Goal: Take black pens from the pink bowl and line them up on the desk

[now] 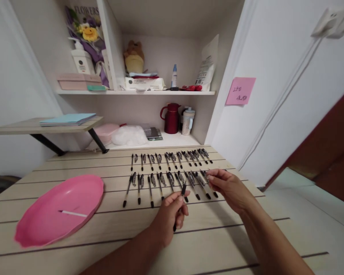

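Observation:
My left hand (169, 217) is closed round a black pen (180, 208), which points up and away from me over the slatted wooden table (74, 259). My right hand (229, 189) rests at the right end of the near row of black pens (160, 185), its fingers pinched on one of the pens there. A second row of black pens with caps beside them (172, 157) lies farther back. Each row holds several pens laid side by side.
A pink oval tray (43, 225) lies at the left with a thin white refill (73, 213) in it. Behind the table are shelves with a red jug (171, 118), bottles, boxes and a plush toy. A pink sticky note (240, 91) hangs on the wall.

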